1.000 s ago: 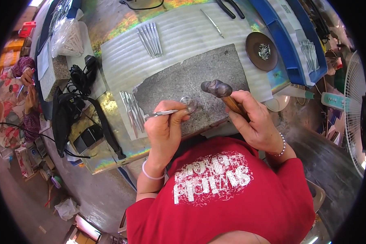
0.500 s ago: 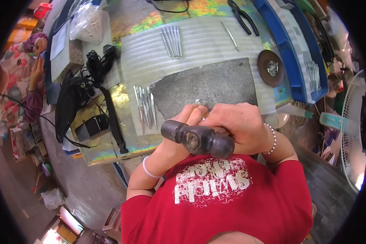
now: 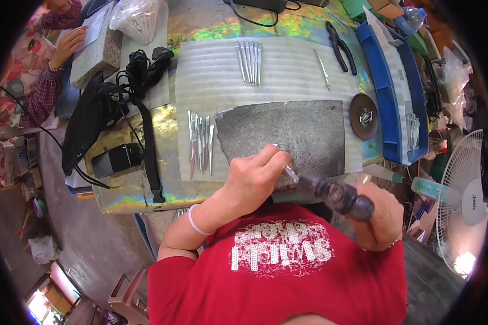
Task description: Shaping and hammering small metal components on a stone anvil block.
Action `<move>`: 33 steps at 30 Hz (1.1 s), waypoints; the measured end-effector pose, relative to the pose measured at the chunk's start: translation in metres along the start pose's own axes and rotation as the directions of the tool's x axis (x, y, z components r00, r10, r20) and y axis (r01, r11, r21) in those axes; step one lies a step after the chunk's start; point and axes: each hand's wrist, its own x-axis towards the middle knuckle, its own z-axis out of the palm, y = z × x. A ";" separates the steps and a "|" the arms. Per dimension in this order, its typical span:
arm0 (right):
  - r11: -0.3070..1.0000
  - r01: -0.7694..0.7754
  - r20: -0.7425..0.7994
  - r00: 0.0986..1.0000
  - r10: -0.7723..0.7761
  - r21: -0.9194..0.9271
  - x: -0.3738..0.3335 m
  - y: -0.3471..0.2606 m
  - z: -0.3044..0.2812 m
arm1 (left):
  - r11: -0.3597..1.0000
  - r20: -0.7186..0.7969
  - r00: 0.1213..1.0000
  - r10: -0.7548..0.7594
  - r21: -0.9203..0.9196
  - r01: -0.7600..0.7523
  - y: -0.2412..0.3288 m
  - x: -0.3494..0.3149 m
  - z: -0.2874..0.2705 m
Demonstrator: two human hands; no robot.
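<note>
My left hand [image 3: 257,176] is closed over the near edge of a dark grey slab [image 3: 309,124], its fingers pinching a slim silver metal piece [image 3: 291,173]. One shiny end of the piece shows beside the fingers; the rest is hidden in the grip. To the right, my right hand [image 3: 384,208] is wrapped round a ball-peen hammer with a dark metal head [image 3: 339,197]. The hammer head hangs just right of the silver piece, apparently apart from it. Most of the handle is hidden. Several slim silver rods [image 3: 201,143] lie left of the slab.
More silver rods [image 3: 248,63] and a single pointed one [image 3: 322,70] lie on a white foam sheet [image 3: 287,65]. Pliers [image 3: 340,49], a brown dish of small metal bits [image 3: 358,127] and a blue tray [image 3: 382,81] are rightward. Black straps [image 3: 146,141] lie left; another person's hand [image 3: 68,46] is beyond.
My hands were together over the slab; now the right one has drawn away to the right with the hammer. The left hand keeps its pinch. The view has shifted slightly.
</note>
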 end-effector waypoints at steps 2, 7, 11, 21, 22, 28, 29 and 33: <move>0.999 -0.004 -0.072 0.997 0.001 -0.044 -0.003 -0.003 0.005 | 1.000 0.019 1.000 -0.021 -0.001 0.021 0.000 0.001 0.000; 0.972 0.162 -0.024 0.985 -0.169 -0.173 0.000 0.010 0.009 | 1.000 0.015 1.000 -0.022 0.002 0.021 0.001 0.002 0.001; 0.972 0.117 0.019 0.993 -0.116 -0.202 -0.002 0.000 -0.001 | 0.999 0.017 0.999 -0.041 -0.016 0.042 0.002 0.001 0.000; 0.926 0.113 -0.008 0.992 -0.124 -0.359 -0.002 -0.008 -0.007 | 1.000 -0.025 1.000 -0.012 -0.015 0.011 0.000 0.005 0.001; 0.948 0.019 -0.116 0.992 -0.058 -0.318 -0.001 -0.017 -0.009 | 1.000 -0.014 1.000 -0.013 -0.016 0.012 0.002 0.005 0.001; 0.974 -0.110 -0.235 0.970 0.063 -0.195 0.003 0.017 0.010 | 0.625 0.082 0.905 -0.418 -0.697 0.352 0.014 0.002 -0.015; 0.975 -0.113 -0.237 0.969 0.066 -0.192 0.003 0.034 0.021 | 0.419 0.151 0.851 -0.503 -0.819 0.393 0.018 0.006 -0.026; 0.951 -0.200 -0.289 0.949 0.128 -0.237 0.002 0.078 0.050 | -0.041 0.282 0.796 -0.536 -0.950 0.308 0.015 0.012 -0.044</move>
